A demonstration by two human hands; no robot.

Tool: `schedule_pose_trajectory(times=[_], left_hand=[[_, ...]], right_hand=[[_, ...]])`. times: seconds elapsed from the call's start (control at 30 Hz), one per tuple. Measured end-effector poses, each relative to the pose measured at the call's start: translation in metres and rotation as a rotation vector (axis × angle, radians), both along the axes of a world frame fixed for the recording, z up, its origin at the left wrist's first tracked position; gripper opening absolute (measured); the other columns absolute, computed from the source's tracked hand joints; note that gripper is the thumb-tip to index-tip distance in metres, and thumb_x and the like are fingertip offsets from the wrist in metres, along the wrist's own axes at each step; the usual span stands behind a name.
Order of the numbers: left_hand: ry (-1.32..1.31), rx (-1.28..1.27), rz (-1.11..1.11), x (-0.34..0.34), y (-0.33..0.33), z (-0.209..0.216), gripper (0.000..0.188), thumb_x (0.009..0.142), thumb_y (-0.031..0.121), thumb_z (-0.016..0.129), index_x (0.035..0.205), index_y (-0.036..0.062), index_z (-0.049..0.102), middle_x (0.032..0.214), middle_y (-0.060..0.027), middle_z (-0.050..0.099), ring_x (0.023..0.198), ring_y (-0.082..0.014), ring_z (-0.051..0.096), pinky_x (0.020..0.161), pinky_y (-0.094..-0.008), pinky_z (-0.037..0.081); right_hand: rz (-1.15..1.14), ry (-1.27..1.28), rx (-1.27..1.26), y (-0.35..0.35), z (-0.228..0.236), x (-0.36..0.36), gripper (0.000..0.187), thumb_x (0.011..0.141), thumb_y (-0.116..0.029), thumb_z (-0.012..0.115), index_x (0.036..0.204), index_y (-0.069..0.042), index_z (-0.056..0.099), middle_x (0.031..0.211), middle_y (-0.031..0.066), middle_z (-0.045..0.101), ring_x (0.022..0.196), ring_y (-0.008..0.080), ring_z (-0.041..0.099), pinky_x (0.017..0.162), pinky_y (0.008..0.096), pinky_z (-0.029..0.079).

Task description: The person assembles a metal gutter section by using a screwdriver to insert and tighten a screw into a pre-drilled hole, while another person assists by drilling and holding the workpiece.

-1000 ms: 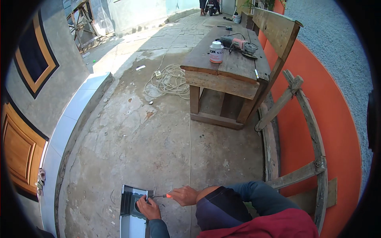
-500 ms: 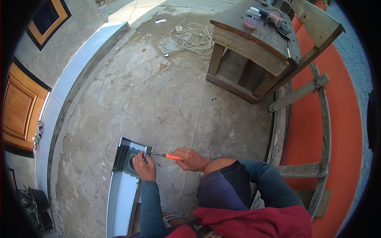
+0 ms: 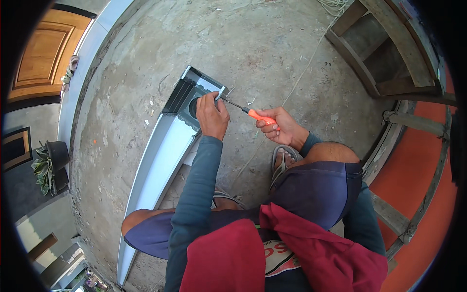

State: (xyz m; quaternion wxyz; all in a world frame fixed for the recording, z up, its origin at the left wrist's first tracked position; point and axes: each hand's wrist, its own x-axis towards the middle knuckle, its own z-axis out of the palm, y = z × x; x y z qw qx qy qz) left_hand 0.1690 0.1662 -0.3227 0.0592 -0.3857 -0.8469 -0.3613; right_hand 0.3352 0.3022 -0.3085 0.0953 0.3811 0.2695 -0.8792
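A long white rain gutter [image 3: 161, 155] lies on the ground at my left, its far end fitted with a dark grey end piece [image 3: 181, 93] that has a round hole. My left hand [image 3: 212, 118] is closed at the right edge of that end piece and partly covers the hole. In my right hand [image 3: 287, 129] is a screwdriver [image 3: 260, 117] with an orange handle, held from the right. Its shaft slants up to the left, and the tip meets the end piece beside my left fingers. The exact contact at the tip is too small to make out.
The rough concrete floor [image 3: 243, 63] bears a thin pale cord [image 3: 304, 73] leading to a coil at the top. A wooden table [image 3: 355, 63] stands at far right, with a wooden ladder-like frame [image 3: 389, 214] by the orange wall. A potted plant [image 3: 44, 170] stands at left.
My view has tilted down and turned, so the gutter and hands appear higher and more of my legs shows. Both hands remain at the gutter's end, the screwdriver tip still against it.
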Motion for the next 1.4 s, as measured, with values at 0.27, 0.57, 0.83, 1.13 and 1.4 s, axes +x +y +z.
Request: schedule_pose_trajectory(times=[0.27,0.57,0.83,1.13,1.4], left_hand=[[0.004,-0.031,-0.006,0.0,0.004,0.002,0.017,0.082,0.002,0.066,0.099,-0.0014,0.065,0.093,-0.0163,0.067,0.091,-0.0338,0.061,0.082,-0.0434,0.048],[0.046,-0.012,0.035,0.0,0.008,0.002,0.018,0.081,0.001,0.065,0.099,-0.0014,0.065,0.094,-0.0165,0.066,0.092,-0.0342,0.061,0.082,-0.0437,0.048],[0.027,-0.04,0.017,-0.001,0.002,0.004,0.018,0.082,0.003,0.066,0.1,-0.0005,0.067,0.093,-0.016,0.068,0.092,-0.0334,0.064,0.082,-0.043,0.05],[0.033,-0.052,0.008,-0.001,0.003,0.004,0.019,0.082,0.005,0.068,0.1,-0.0006,0.068,0.093,-0.016,0.069,0.091,-0.0322,0.064,0.08,-0.0412,0.051],[0.026,-0.02,0.051,0.002,0.007,0.003,0.018,0.081,-0.001,0.065,0.098,-0.0011,0.065,0.092,-0.0169,0.066,0.092,-0.0348,0.06,0.081,-0.0443,0.047]], right_hand=[[-0.088,0.445,1.578,-0.014,-0.011,0.013,0.025,0.085,-0.002,0.072,0.109,0.001,0.066,0.086,0.012,0.069,0.067,0.0155,0.065,0.052,0.0316,0.05],[0.006,0.129,0.786,-0.008,0.002,-0.001,0.016,0.094,-0.008,0.064,0.107,-0.001,0.065,0.079,0.0071,0.066,0.055,0.0139,0.059,0.045,0.0303,0.044],[-0.051,0.033,0.055,0.0,-0.009,0.004,0.025,0.087,-0.003,0.067,0.11,-0.002,0.059,0.081,0.006,0.063,0.057,0.0114,0.056,0.046,0.0292,0.043],[-0.089,0.397,1.802,-0.021,-0.015,0.009,0.015,0.086,-0.007,0.074,0.098,0.0,0.068,0.084,0.0126,0.068,0.067,0.0303,0.066,0.058,0.0387,0.052],[0.018,0.078,0.628,-0.016,-0.004,-0.001,0.014,0.095,-0.012,0.068,0.103,-0.001,0.065,0.072,0.0021,0.06,0.052,0.0113,0.052,0.045,0.0283,0.041]])
